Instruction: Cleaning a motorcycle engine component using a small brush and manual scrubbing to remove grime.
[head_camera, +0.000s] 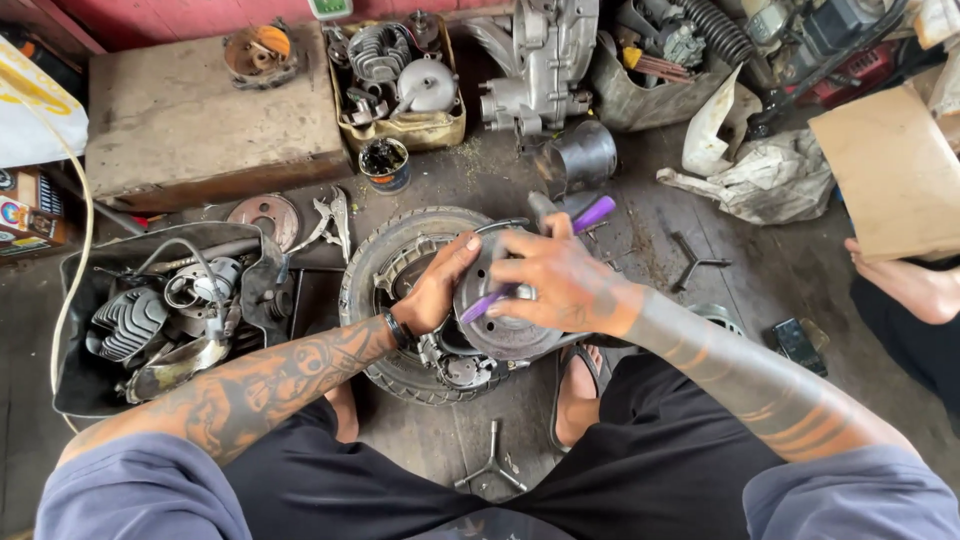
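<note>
Right hand (560, 285): grip closed around a purple-handled tool (545, 262), probably a brush or a screwdriver; the handle end sticks out far-right past the knuckles and the working end lies across the face of a round grey metal drum (505, 335). The tool's tip is hidden by the fingers.

Left hand (440, 285): grip closed on the drum's left rim, thumb on the far edge, steadying it. A dark band sits at the wrist.

Drum: held just above, or resting on, the hub of a small wheel with tyre (385, 290) that lies flat on the floor between the person's sandalled feet; which of the two cannot be told.

Step in hand, as a judgement: working the drum's face with the tool, cleaning or prying, while the other hand braces it. The next move would call for a firm hold on the left rim and a controlled stroke so the tool does not slip toward the fingers.

Surroundings:
- black tray of engine parts (160, 320), left;
- a rusty disc (265, 215) and pliers (330, 220), far-left of the wheel;
- small tin (385, 165) and yellow tub of parts (400, 85), far;
- engine casing (535, 65), far;
- Y-shaped wrench (492, 462), near, on the floor;
- another person's bare foot (905, 285), right.
</note>
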